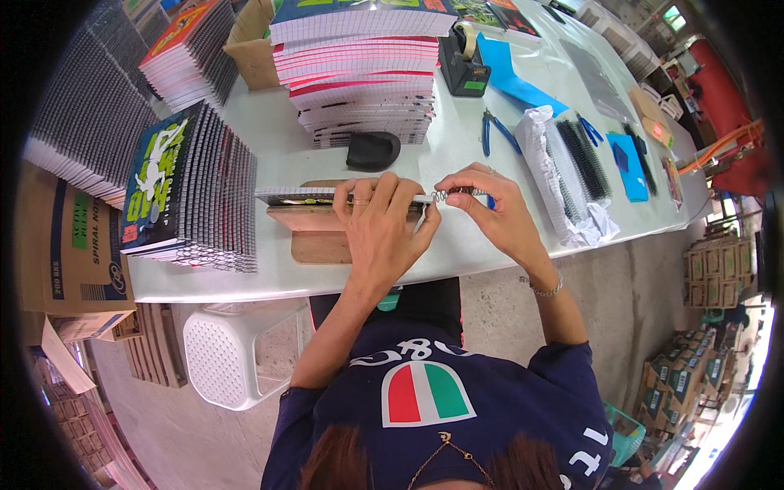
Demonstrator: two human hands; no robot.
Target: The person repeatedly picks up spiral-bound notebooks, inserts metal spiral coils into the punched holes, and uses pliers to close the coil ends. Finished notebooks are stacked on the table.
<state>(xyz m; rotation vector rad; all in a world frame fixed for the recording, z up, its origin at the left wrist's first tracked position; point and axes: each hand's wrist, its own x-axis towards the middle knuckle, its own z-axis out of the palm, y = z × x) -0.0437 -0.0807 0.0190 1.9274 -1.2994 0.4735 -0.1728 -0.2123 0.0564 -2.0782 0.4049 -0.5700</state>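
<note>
My left hand point(377, 224) is closed over a notebook point(296, 197) standing on edge against a wooden stand point(320, 247) near the table's front edge. At the notebook's right end, my right hand point(500, 214) pinches a dark spiral wire coil point(442, 196) between thumb and fingers. The coil meets the notebook's corner; how far it runs along the edge is hidden by my left fingers. Just beyond the notebook lies a black rounded pad point(373, 152). A blue-handled tool, partly covered by my right hand, lies behind it.
A tall stack of notebooks point(355, 86) stands behind the pad, with spiral-bound notebooks point(214, 192) at left. Blue-handled pliers point(487, 135), a tape dispenser point(465, 69) and a paper-lined box of coils point(545, 167) sit at right. A white stool point(220, 351) stands below the table.
</note>
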